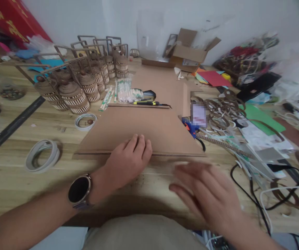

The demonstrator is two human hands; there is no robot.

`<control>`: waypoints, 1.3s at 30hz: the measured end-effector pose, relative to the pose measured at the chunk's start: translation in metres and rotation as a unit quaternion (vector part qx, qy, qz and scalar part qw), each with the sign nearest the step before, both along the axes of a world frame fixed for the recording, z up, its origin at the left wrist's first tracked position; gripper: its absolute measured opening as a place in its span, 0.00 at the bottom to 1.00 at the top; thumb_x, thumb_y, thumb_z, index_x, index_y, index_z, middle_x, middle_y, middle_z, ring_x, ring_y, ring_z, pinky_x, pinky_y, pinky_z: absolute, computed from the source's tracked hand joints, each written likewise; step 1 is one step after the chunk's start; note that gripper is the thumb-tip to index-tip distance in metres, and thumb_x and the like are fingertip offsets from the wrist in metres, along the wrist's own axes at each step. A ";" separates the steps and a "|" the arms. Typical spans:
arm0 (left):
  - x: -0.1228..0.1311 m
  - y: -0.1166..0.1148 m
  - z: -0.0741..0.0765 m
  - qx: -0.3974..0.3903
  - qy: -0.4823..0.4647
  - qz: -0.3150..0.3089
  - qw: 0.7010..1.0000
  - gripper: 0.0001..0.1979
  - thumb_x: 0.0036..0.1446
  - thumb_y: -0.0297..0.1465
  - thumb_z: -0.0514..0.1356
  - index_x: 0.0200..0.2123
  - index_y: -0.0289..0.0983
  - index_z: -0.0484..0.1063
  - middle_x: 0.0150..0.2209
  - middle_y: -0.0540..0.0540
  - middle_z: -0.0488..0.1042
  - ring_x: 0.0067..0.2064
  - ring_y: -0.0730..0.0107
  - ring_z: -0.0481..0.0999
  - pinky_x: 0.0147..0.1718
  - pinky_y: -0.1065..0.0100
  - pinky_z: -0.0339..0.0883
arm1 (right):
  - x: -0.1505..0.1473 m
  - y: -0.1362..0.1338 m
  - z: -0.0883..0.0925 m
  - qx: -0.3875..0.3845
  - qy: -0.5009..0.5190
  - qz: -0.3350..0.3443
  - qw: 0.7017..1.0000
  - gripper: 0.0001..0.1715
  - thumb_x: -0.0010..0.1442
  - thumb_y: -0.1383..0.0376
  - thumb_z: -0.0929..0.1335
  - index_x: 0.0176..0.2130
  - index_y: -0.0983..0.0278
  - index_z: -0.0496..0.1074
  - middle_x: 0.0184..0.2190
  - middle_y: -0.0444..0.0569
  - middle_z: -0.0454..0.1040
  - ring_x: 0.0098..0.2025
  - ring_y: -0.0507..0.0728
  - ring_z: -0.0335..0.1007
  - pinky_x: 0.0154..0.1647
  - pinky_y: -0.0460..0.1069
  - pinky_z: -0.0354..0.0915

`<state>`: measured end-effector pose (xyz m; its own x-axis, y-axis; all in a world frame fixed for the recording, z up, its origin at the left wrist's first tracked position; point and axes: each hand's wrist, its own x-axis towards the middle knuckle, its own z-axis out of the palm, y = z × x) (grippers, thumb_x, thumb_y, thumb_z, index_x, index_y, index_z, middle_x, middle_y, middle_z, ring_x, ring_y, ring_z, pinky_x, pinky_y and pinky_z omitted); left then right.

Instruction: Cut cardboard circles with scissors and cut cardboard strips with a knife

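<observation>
A large brown cardboard sheet (149, 130) lies flat on the wooden table (14, 173) in front of me. My left hand (128, 161), with a dark round watch on its wrist, rests palm down on the sheet's near edge, fingers together and flat. My right hand (207, 194) hovers just to the right of it, near the sheet's front right corner, fingers stretched out and smeared by motion. Neither hand holds anything.
Several woven lantern-like baskets (73, 93) stand at the back left. Two tape rolls (42, 155) lie on the left. A yellow-black utility knife (149, 102) and packed sticks lie beyond the sheet. A blue glue gun (190, 126), cardboard strips, cables and papers crowd the right. An open box (188, 52) stands at the back.
</observation>
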<state>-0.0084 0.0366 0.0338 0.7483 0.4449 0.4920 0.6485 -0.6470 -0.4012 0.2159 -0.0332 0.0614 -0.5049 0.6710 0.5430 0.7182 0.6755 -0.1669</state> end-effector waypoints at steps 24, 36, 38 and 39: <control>-0.003 0.037 0.050 0.192 0.042 -0.012 0.980 0.06 0.63 0.22 0.55 0.33 0.37 0.65 0.24 0.51 0.65 0.25 0.69 0.66 0.21 0.67 0.54 | 0.034 0.090 0.021 0.199 -0.201 -0.030 0.959 0.27 0.75 0.51 0.56 0.51 0.65 0.74 0.38 0.55 0.84 0.38 0.59 0.78 0.35 0.52 0.63; -0.026 0.020 0.049 -0.057 0.030 -0.015 0.998 0.18 0.70 0.35 0.53 0.54 0.27 0.69 0.50 0.34 0.78 0.49 0.56 0.78 0.46 0.58 0.71 | 0.038 0.086 0.011 0.205 -0.156 0.019 0.966 0.11 0.72 0.65 0.65 0.48 0.69 0.72 0.42 0.55 0.84 0.42 0.58 0.82 0.39 0.50 0.72; -0.046 0.018 0.050 -0.116 0.034 -0.008 0.993 0.21 0.71 0.38 0.52 0.56 0.27 0.70 0.55 0.33 0.76 0.55 0.55 0.76 0.55 0.54 0.67 | 0.041 0.084 0.008 0.205 -0.154 0.025 0.966 0.11 0.71 0.65 0.65 0.49 0.69 0.73 0.42 0.56 0.84 0.42 0.59 0.82 0.40 0.51 0.72; -0.056 0.017 0.049 -0.137 0.038 -0.002 0.990 0.21 0.72 0.38 0.50 0.56 0.28 0.70 0.56 0.34 0.76 0.56 0.56 0.76 0.57 0.55 0.66 | 0.042 0.084 0.006 0.204 -0.155 0.028 0.966 0.11 0.71 0.65 0.66 0.49 0.69 0.73 0.42 0.56 0.84 0.42 0.60 0.82 0.41 0.51 0.72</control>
